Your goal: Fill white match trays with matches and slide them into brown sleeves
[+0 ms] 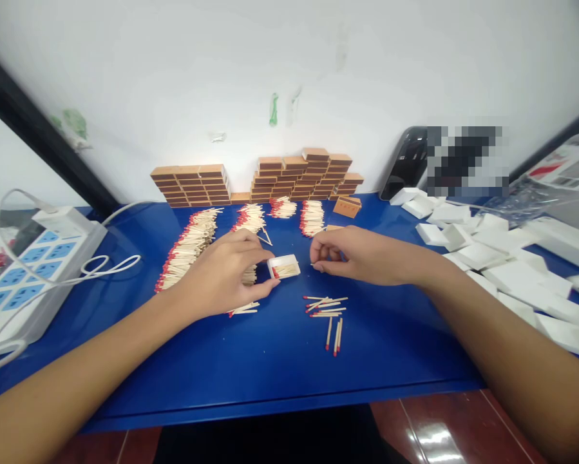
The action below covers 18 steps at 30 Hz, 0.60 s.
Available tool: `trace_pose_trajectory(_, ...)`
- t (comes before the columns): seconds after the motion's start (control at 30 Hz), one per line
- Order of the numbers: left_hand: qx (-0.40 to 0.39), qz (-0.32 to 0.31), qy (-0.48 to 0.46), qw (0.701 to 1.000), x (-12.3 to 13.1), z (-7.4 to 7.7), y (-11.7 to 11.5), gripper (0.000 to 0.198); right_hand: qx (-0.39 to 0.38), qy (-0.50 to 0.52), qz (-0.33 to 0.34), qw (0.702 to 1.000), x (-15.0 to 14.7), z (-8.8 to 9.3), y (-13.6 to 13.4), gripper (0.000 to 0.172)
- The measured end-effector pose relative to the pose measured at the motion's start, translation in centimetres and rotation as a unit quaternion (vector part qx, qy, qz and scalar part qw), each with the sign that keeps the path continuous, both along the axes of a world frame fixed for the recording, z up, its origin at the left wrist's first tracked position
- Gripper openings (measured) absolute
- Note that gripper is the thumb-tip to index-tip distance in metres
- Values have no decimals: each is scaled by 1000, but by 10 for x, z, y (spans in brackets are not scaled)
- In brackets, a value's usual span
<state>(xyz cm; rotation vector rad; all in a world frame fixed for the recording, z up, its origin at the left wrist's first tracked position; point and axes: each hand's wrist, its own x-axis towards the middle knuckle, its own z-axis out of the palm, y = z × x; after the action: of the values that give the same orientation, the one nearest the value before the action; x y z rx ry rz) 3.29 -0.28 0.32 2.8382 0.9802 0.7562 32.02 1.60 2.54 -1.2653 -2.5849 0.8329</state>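
My left hand (228,269) grips the left end of a small white matchbox tray (284,260) between thumb and fingers. Several red-tipped matches (286,270) lie inside that tray. Just to its right, my right hand (354,256) is closed with fingers curled; whatever they hold, if anything, I cannot make out. Loose matches (325,306) are scattered on the blue table in front of the tray. A long heap of matches (185,248) lies beside my left hand and is partly hidden by it. Smaller piles of matches (312,218) sit behind the hands.
Stacked matchboxes (303,177) line the wall, with a leaning matchbox cover (347,206) before them. Many white empty trays (502,258) spread over the right side. On the left are a power strip (33,277) and a white cable (110,265). A dark phone-like object (405,161) leans at the back right.
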Motion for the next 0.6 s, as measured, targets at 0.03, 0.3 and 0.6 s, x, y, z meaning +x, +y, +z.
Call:
trace_pose_trajectory(0.03, 0, -1, 0, 1000, 0, 0, 0, 27, -8, 13, 5, 1000, 0, 2, -1, 21)
trace_pose_trajectory(0.3, 6, 4, 1, 1000, -1, -1, 2, 26, -70, 58, 33, 995, -5, 20, -8, 22)
trace_pose_trajectory(0.6, 10, -1, 3, 1000, -2, -2, 3, 28, -32, -7, 48, 998, 0, 10, -2, 20)
